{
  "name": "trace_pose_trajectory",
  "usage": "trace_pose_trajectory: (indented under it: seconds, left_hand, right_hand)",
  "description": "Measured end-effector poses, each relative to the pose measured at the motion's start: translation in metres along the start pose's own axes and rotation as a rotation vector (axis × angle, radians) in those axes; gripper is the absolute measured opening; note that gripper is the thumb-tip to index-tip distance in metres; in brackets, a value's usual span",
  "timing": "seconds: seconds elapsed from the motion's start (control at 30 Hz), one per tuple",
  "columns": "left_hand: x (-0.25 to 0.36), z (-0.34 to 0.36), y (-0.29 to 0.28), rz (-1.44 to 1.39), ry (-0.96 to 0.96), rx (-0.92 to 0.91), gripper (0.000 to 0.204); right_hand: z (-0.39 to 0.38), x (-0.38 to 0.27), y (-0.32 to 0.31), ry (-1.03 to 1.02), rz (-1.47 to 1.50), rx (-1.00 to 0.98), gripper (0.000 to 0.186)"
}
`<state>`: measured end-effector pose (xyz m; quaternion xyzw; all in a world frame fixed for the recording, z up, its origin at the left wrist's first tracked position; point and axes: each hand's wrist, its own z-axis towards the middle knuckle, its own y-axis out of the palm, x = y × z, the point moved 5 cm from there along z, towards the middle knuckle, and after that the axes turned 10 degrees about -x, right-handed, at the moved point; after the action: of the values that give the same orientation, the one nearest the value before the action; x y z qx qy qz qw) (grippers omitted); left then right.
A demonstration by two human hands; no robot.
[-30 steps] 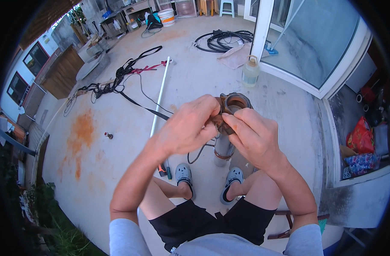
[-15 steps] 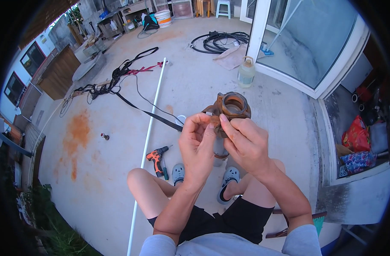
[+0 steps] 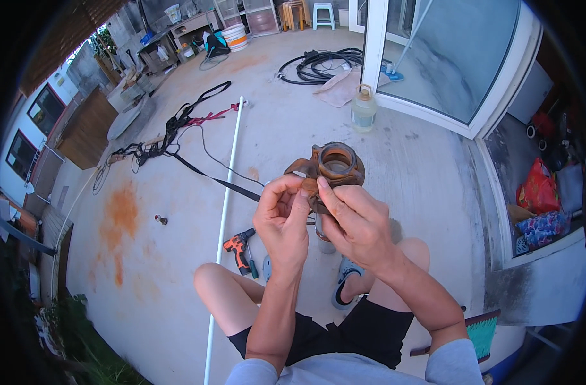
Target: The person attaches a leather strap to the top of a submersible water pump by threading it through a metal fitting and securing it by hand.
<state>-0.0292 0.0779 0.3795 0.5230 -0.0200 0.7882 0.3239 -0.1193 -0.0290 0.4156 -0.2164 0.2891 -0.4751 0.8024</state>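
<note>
just beyond both hands [image 3: 283, 221] [image 3: 360, 228], rusty ring-topped fitting [image 3: 338, 176], near side pinched (fingertips close together)

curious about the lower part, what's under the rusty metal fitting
Under the rusty metal fitting, part of a grey cylinder shows. The right hand covers much of the stretch between them, so whether they join cannot be seen.

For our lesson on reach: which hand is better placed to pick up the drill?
Probably the left hand: the orange drill lies to its left, while the right hand would have to reach across. Both are at the rusty fitting.
</note>
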Motion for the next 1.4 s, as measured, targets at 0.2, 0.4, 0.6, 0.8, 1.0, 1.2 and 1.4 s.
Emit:
trace_pose_trajectory:
  seconds: [0.2, 0.4, 0.6, 0.8, 1.0, 1.2, 1.4]
  left_hand:
    - [-0.003, 0.016, -0.006, -0.043, 0.022, -0.121, 0.02]
    - [-0.002, 0.021, -0.007, -0.08, 0.012, -0.222, 0.032]
    - [0.008, 0.034, -0.005, 0.079, 0.035, -0.364, 0.035]
    - [0.024, 0.056, -0.008, 0.218, 0.062, -0.568, 0.028]
    - [0.024, 0.08, -0.007, 0.113, -0.153, -0.786, 0.027]
    - [0.018, 0.087, -0.005, 0.053, -0.201, -0.883, 0.026]
    - [0.015, 0.081, -0.008, -0.019, -0.202, -0.851, 0.024]
  right_hand:
    - [-0.002, 0.003, 0.0, 0.028, 0.031, -0.004, 0.063]
    - [-0.001, 0.006, -0.012, 0.104, 0.104, 0.005, 0.06]
    - [0.019, -0.002, -0.015, 0.058, -0.06, -0.088, 0.053]
    - [0.036, 0.005, -0.021, 0.156, 0.141, -0.118, 0.027]
    - [0.055, 0.043, -0.027, 0.451, 0.66, -0.369, 0.02]
    - [0.065, 0.068, -0.025, 0.791, 0.961, -0.603, 0.022]
    - [0.069, 0.067, -0.022, 0.739, 1.014, -0.558, 0.023]
